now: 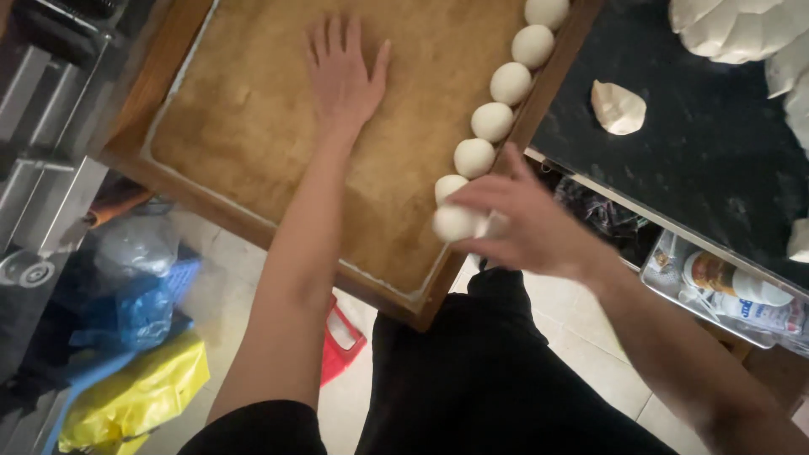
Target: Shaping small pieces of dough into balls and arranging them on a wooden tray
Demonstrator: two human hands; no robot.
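Observation:
A wooden tray point(160, 76) lined with a brown cloth point(253, 109) fills the upper middle of the view. Along its right edge lies a row of several white dough balls point(491, 120). My left hand point(341, 72) rests flat and spread on the cloth, holding nothing. My right hand point(514, 223) is at the tray's near right corner, its fingers closed on one dough ball point(455, 222) at the near end of the row.
A black counter point(699, 143) at the right carries a torn piece of dough point(618, 107) and a larger dough mass point(742, 29). Below it is a metal shelf with containers point(733, 291). Blue and yellow bags point(139, 362) and a red object point(341, 341) lie on the tiled floor.

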